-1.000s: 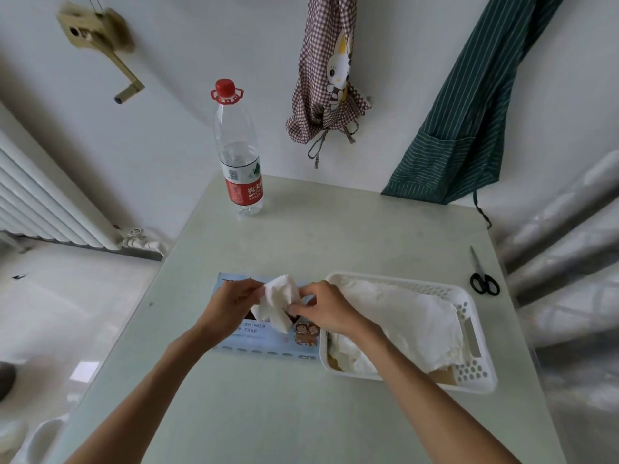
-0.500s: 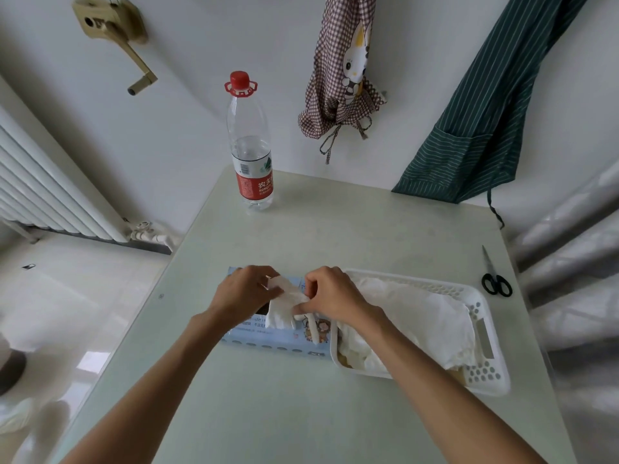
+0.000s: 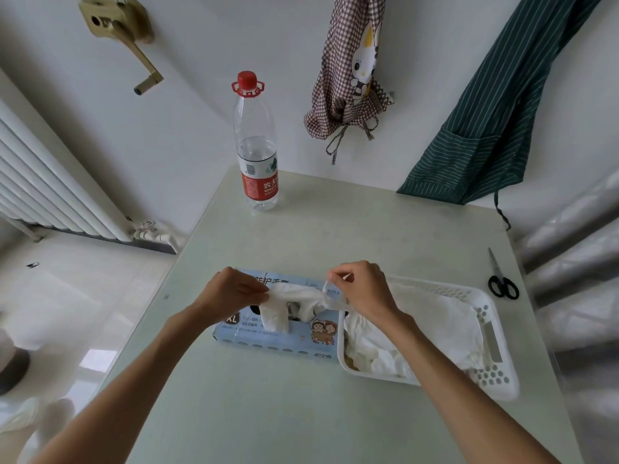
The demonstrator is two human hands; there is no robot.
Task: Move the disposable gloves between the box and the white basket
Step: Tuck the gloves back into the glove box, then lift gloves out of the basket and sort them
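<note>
glove (image 3: 294,301): thin, limp, light; hold by edges | left hand (image 3: 231,294), right hand (image 3: 363,289): both pinching it over box (image 3: 268,333), table's near half

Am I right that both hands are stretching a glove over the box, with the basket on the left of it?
Not quite. In the head view both hands do stretch the glove over the box, but the basket sits to the right of it.

The left hand (image 3: 234,293) and right hand (image 3: 363,289) have moved apart. The glove (image 3: 294,301), bunched before, now stretches between them above the box (image 3: 268,339).
</note>
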